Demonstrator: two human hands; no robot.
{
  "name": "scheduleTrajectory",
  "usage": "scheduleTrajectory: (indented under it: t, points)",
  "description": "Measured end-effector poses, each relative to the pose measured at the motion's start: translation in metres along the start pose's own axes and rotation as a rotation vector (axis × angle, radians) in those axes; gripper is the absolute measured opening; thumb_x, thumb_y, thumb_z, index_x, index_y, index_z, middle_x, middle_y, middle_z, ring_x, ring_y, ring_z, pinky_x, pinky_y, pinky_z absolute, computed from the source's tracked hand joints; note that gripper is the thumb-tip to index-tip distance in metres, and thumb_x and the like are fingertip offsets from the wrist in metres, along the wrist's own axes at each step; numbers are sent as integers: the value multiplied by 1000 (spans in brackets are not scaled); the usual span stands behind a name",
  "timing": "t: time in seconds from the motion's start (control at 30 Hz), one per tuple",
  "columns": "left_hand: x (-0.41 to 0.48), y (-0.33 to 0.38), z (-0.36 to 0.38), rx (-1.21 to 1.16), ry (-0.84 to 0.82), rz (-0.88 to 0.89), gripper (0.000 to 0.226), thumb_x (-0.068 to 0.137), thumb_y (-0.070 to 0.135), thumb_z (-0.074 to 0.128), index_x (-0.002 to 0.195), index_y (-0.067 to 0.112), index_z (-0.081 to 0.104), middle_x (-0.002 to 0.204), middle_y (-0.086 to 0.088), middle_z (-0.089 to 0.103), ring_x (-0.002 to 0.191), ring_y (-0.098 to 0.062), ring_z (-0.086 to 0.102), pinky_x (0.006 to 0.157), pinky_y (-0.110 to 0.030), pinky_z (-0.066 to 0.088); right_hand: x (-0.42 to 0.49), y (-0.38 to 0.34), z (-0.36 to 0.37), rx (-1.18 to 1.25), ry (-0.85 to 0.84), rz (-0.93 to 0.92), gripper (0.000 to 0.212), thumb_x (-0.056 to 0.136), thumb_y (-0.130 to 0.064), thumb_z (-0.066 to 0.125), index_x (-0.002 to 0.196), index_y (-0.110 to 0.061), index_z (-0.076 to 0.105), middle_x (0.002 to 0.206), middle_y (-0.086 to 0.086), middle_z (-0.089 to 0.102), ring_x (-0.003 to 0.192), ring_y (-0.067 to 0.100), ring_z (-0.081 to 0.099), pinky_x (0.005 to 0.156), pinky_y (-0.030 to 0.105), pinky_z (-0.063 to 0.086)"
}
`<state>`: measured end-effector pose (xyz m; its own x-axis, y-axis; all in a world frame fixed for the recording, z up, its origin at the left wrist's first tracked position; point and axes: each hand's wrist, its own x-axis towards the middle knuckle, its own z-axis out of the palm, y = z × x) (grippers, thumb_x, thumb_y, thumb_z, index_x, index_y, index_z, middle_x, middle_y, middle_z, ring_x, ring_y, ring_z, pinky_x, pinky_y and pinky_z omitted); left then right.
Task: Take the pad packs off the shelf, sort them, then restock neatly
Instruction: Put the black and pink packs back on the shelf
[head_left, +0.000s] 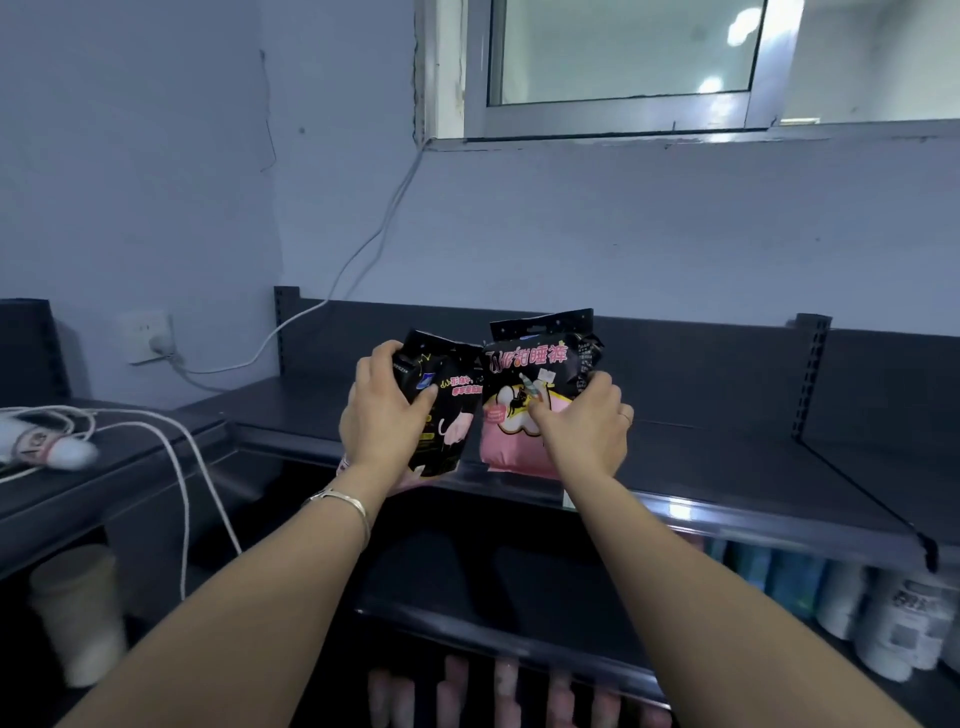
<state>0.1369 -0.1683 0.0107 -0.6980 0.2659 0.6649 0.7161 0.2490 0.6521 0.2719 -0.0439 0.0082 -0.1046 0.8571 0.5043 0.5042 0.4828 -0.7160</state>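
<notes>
At frame centre, the left hand (382, 415) grips a black pack (441, 410). Just right of it, the right hand (584, 426) clasps a pink pack (519, 395) standing on the shelf (727, 467).

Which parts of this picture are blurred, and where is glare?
Head view: the white cylindrical containers under the dark metal shelf are blurred; the glass window pane carries bright glare spots; the print on the black-and-pink pad pack is sharp.
</notes>
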Motion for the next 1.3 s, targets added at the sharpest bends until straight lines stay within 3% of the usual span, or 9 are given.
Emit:
scheduleTrajectory:
  t: [0.17, 0.33, 0.57, 0.67, 0.8, 0.9, 0.97, 1.1, 1.3]
  points:
    - [39, -11, 27, 17, 12, 29, 54, 82, 32, 66, 129, 25, 40, 124, -1, 47, 110, -26, 53, 77, -42, 46, 25, 4, 32, -1, 5, 8, 69, 77, -42, 71, 127, -7, 38, 130, 12, 44, 117, 35, 45, 75, 36, 39]
    - [75, -33, 62, 39, -17, 103, 53, 84, 31, 66, 130, 22, 42, 126, -4, 48, 111, -27, 52, 79, -43, 44, 40, -4, 70, -2, -19, 69, 61, 81, -45, 65, 120, -12, 32, 110, 10, 62, 93, 33, 59, 64, 34, 43]
    - [134, -72, 111, 8, 7, 28, 50, 84, 25, 66, 128, 20, 44, 130, -7, 46, 113, -31, 49, 85, -47, 40, 61, -22, 124, -78, 34, 109, 61, 82, -47, 64, 122, -15, 31, 114, 7, 62, 96, 33, 60, 66, 34, 42]
    - [136, -79, 137, -54, -100, -60, 50, 85, 24, 63, 130, 22, 41, 133, -6, 40, 119, -32, 43, 89, -51, 39, 66, -25, 142, -108, 15, 97, 59, 82, -47, 64, 121, -17, 31, 114, 4, 61, 95, 30, 60, 67, 33, 44]
    - [119, -84, 162, -155, -302, 16, 68, 82, 30, 67, 139, 30, 30, 133, -2, 33, 123, -26, 36, 95, -47, 37, 77, -24, 156, -133, 21, 98, 55, 82, -49, 63, 116, -18, 33, 115, 4, 62, 98, 31, 61, 73, 36, 48]
    - [120, -89, 166, -569, -535, -80, 64, 83, 46, 60, 139, 34, 30, 107, 7, 52, 108, -22, 49, 96, -40, 37, 85, -17, 158, -131, 30, 115, 53, 82, -51, 62, 113, -18, 34, 115, 4, 63, 99, 32, 61, 78, 39, 48]
    - [126, -96, 168, -591, -554, -147, 55, 82, 51, 50, 133, 33, 39, 99, 4, 57, 100, -29, 53, 89, -42, 40, 89, -8, 155, -116, 28, 134, 55, 82, -52, 62, 115, -18, 34, 117, 6, 62, 101, 33, 60, 78, 39, 47]
    - [137, -114, 177, -172, -611, -169, 61, 86, 40, 58, 142, 28, 34, 139, -10, 38, 128, -32, 35, 107, -40, 30, 97, 4, 147, -56, -6, 167, 61, 83, -52, 63, 122, -15, 33, 117, 8, 61, 102, 34, 59, 72, 36, 42]
    - [149, -132, 201, -262, -706, -461, 92, 64, 65, 45, 146, 26, 29, 149, -13, 29, 133, -35, 32, 111, -46, 28, 106, 16, 145, 20, -48, 150, 62, 83, -44, 66, 127, -16, 33, 113, 6, 62, 99, 31, 58, 71, 33, 39]
